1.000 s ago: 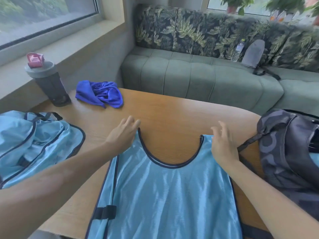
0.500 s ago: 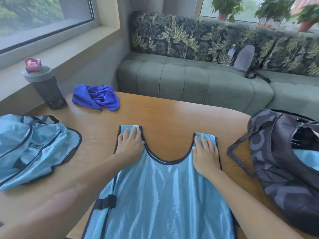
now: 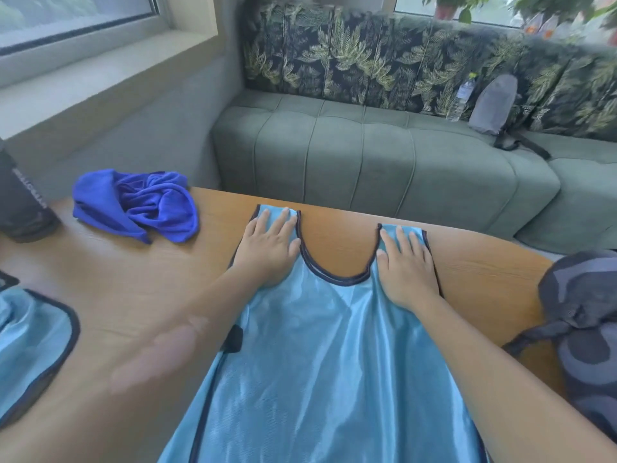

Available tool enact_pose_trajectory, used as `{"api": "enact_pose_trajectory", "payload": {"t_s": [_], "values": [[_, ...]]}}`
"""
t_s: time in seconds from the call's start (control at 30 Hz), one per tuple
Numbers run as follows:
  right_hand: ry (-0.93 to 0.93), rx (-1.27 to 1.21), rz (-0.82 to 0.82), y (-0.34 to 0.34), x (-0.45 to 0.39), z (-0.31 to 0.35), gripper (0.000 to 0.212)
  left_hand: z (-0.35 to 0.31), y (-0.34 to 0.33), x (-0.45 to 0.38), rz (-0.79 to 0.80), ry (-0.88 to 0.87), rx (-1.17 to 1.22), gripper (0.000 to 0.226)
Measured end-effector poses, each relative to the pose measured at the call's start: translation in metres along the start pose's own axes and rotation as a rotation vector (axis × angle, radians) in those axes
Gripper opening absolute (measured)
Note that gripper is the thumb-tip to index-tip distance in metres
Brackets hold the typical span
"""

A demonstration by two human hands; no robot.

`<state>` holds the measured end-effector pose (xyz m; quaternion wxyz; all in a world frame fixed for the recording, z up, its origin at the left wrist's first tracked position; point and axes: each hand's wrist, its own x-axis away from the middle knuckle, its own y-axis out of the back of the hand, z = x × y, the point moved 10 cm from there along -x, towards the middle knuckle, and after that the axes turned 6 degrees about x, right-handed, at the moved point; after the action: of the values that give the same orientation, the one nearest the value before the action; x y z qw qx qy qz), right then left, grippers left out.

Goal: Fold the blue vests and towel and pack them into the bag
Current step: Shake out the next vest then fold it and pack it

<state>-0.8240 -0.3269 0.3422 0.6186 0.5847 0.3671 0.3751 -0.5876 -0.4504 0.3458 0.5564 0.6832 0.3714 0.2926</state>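
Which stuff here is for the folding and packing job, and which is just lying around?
For the job: vest under both hands, left hand, right hand, second vest, towel, bag.

Just lying about: dark cup, water bottle, grey pouch on sofa.

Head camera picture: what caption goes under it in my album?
Both hands, left and right, press a light blue vest flat on the wooden table.

Left hand (image 3: 267, 248) and right hand (image 3: 405, 265) lie palm-down, fingers straight, one on each shoulder strap of the vest (image 3: 327, 362); both forearms extended.
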Motion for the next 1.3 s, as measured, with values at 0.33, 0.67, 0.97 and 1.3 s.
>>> {"api": "enact_pose_trajectory", "payload": {"t_s": [0.33, 0.67, 0.97, 1.3], "values": [[0.054, -0.289, 0.005, 0.01, -0.04, 0.0, 0.053, 0.006, 0.018, -0.028, 0.013, -0.08, 0.158, 0.06], [0.017, -0.48, -0.071, 0.056, 0.147, 0.018, 0.05, -0.054, 0.025, 0.191, 0.023, -0.09, 0.161, 0.061], [-0.049, -0.544, 0.005, 0.05, 0.211, 0.012, 0.041, -0.066, 0.005, 0.27, 0.085, -0.199, 0.117, 0.058], [-0.008, -0.469, 0.021, 0.055, 0.183, 0.008, 0.05, -0.069, 0.027, 0.215, 0.011, -0.16, 0.238, 0.049]]}}
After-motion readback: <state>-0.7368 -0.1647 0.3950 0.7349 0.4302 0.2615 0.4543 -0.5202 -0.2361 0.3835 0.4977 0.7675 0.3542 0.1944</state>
